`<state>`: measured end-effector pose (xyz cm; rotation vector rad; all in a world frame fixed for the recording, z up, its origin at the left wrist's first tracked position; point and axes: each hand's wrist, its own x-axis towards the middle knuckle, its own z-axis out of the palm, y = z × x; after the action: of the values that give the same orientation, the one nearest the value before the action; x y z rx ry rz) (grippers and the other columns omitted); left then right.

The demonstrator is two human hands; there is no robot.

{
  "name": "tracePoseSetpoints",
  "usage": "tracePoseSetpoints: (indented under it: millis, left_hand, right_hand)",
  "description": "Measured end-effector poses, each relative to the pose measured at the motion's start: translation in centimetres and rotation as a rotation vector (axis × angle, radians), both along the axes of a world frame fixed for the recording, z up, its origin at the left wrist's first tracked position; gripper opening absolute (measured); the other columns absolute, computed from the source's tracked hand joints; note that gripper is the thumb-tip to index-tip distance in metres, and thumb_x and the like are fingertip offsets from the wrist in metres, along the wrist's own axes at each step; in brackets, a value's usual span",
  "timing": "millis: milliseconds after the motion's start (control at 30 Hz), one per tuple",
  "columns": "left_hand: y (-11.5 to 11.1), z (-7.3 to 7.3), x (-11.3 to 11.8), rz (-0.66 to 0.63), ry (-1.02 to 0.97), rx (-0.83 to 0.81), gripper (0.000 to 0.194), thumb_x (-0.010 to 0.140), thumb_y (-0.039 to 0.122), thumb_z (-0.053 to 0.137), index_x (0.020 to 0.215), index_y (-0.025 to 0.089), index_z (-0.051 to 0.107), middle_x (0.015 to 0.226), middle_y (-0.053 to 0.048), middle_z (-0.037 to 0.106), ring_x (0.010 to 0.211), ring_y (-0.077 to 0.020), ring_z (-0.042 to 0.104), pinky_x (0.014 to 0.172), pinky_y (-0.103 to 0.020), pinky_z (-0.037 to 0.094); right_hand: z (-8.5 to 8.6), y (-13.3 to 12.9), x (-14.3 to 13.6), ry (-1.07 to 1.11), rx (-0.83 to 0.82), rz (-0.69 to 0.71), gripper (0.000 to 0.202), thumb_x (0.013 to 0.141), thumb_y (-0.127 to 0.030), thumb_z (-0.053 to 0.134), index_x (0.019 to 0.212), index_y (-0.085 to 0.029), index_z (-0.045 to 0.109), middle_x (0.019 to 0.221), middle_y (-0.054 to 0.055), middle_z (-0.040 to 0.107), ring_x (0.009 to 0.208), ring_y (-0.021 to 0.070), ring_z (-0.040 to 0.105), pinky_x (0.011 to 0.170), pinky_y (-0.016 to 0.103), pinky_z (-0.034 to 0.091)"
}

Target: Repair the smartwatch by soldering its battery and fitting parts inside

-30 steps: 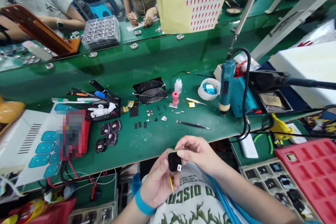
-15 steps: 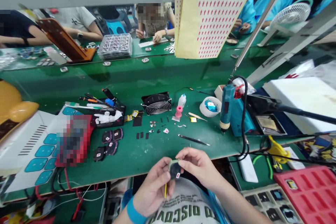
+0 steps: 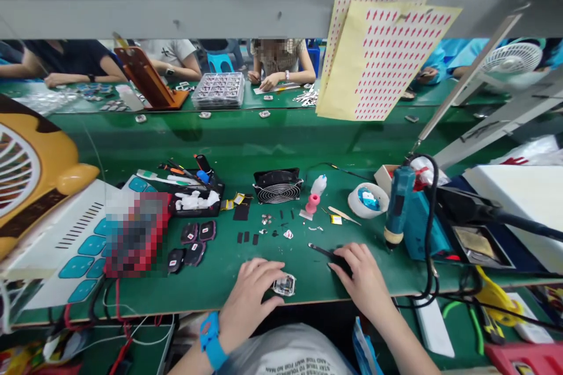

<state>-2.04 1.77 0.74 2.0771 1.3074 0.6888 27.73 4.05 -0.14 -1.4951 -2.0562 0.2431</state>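
Note:
A small white-rimmed device case lies on the green bench near its front edge, and a circuit shows inside it. My left hand is beside the case, its fingers at the left rim and its thumb spread apart below. To the right, my right hand arches over the near end of a slim black tool that looks like tweezers. Its thumb and fingers are apart around that end, which they hide. Several dark case pieces with red arrow labels lie farther left.
A black fan stands mid-bench, with a pink container and a white bowl to its right. A teal electric screwdriver hangs at right. At left are a red meter and a tool tray. Co-workers sit opposite.
Both hands held a dark case with a red arrow label over my lap. Now they are apart over the bench; an open case lies by the left, and the right has reached the black tool.

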Motion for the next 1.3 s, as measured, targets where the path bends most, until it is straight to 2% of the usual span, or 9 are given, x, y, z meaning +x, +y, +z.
tracePoseSetpoints:
  millis: [200, 333, 467, 567, 633, 833, 1033, 1133, 1300]
  left_hand:
    - [-0.8, -1.1, -0.1, 0.037, -0.053, 0.068, 0.017, 0.088, 0.027, 0.08, 0.105, 0.028, 0.077, 0.119, -0.005, 0.08, 0.109, -0.0254, 0.069, 0.1, -0.042, 0.054]
    - [-0.8, -1.1, 0.4, -0.02, -0.073, 0.031, 0.037, 0.091, 0.027, 0.077, 0.127, 0.032, 0.074, 0.127, -0.007, 0.077, 0.121, -0.0277, 0.069, 0.109, -0.046, 0.054]
    - [-0.8, -1.3, 0.9, -0.1, -0.076, 0.001, 0.062, 0.09, 0.024, 0.078, 0.148, 0.034, 0.06, 0.143, -0.009, 0.07, 0.137, -0.03, 0.064, 0.122, -0.051, 0.047]
    - [-0.5, -1.2, 1.5, -0.101, -0.085, -0.024, 0.074, 0.088, 0.025, 0.08, 0.155, 0.036, 0.051, 0.15, -0.009, 0.064, 0.141, -0.0318, 0.061, 0.123, -0.051, 0.047]
    - [0.0, -0.9, 1.8, -0.067, -0.104, -0.042, 0.076, 0.086, 0.026, 0.082, 0.155, 0.038, 0.051, 0.152, -0.008, 0.062, 0.141, -0.0333, 0.06, 0.123, -0.051, 0.047]
    - [1.4, -0.1, 2.0, 0.017, -0.144, -0.134, 0.066, 0.085, 0.027, 0.081, 0.147, 0.036, 0.061, 0.153, -0.006, 0.06, 0.143, -0.0346, 0.058, 0.125, -0.053, 0.044]
    - [0.3, -0.5, 1.0, 0.016, -0.087, 0.069, 0.044, 0.092, 0.03, 0.075, 0.136, 0.034, 0.071, 0.131, -0.008, 0.076, 0.122, -0.0296, 0.072, 0.109, -0.046, 0.058]
    - [-0.5, -0.7, 0.5, 0.018, -0.051, 0.082, 0.03, 0.092, 0.031, 0.076, 0.121, 0.03, 0.077, 0.119, -0.009, 0.08, 0.11, -0.0261, 0.073, 0.102, -0.042, 0.059]
    - [-0.9, -0.5, 0.5, 0.043, -0.066, 0.051, 0.008, 0.095, 0.03, 0.073, 0.098, 0.027, 0.079, 0.112, -0.008, 0.081, 0.101, -0.0235, 0.073, 0.096, -0.04, 0.058]
  right_hand:
    - [0.0, 0.4, 0.2, 0.001, -0.041, 0.037, 0.04, 0.109, -0.045, 0.045, 0.083, -0.023, 0.064, 0.077, 0.004, 0.065, 0.073, 0.0213, 0.06, 0.067, 0.034, 0.05]
    - [1.1, 1.1, -0.6, 0.198, -0.134, 0.056, 0.042, 0.107, -0.052, 0.05, 0.081, -0.023, 0.067, 0.073, 0.002, 0.067, 0.062, 0.0169, 0.064, 0.058, 0.029, 0.052]
    - [2.3, 1.3, -1.6, 0.431, -0.217, -0.029, 0.039, 0.099, -0.056, 0.063, 0.083, -0.022, 0.071, 0.066, 0.001, 0.064, 0.052, 0.0146, 0.059, 0.05, 0.027, 0.052]
    - [2.6, 1.4, -2.1, 0.62, -0.269, -0.051, 0.031, 0.096, -0.051, 0.07, 0.1, -0.021, 0.076, 0.072, 0.002, 0.07, 0.056, 0.0165, 0.067, 0.054, 0.028, 0.058]
    - [2.5, 1.4, -2.0, 0.651, -0.289, -0.003, 0.026, 0.095, -0.045, 0.072, 0.103, -0.021, 0.079, 0.078, 0.004, 0.073, 0.062, 0.0183, 0.072, 0.059, 0.029, 0.062]
    - [1.7, 1.3, -1.1, 0.598, -0.306, 0.09, 0.013, 0.094, -0.034, 0.074, 0.089, -0.024, 0.081, 0.085, 0.007, 0.077, 0.077, 0.0212, 0.075, 0.07, 0.03, 0.064]
    - [1.6, 0.9, -1.2, 0.66, -0.332, 0.046, 0.018, 0.092, -0.037, 0.076, 0.081, -0.023, 0.08, 0.081, 0.007, 0.08, 0.073, 0.0231, 0.077, 0.068, 0.031, 0.064]
    - [1.6, 0.6, -1.8, 0.699, -0.353, 0.048, 0.019, 0.093, -0.037, 0.075, 0.083, -0.023, 0.082, 0.082, 0.008, 0.081, 0.075, 0.0236, 0.078, 0.069, 0.032, 0.065]
    - [1.6, -0.3, -4.0, 0.8, -0.436, 0.222, 0.014, 0.097, -0.03, 0.071, 0.094, -0.025, 0.083, 0.094, 0.008, 0.085, 0.086, 0.0245, 0.081, 0.08, 0.036, 0.068]
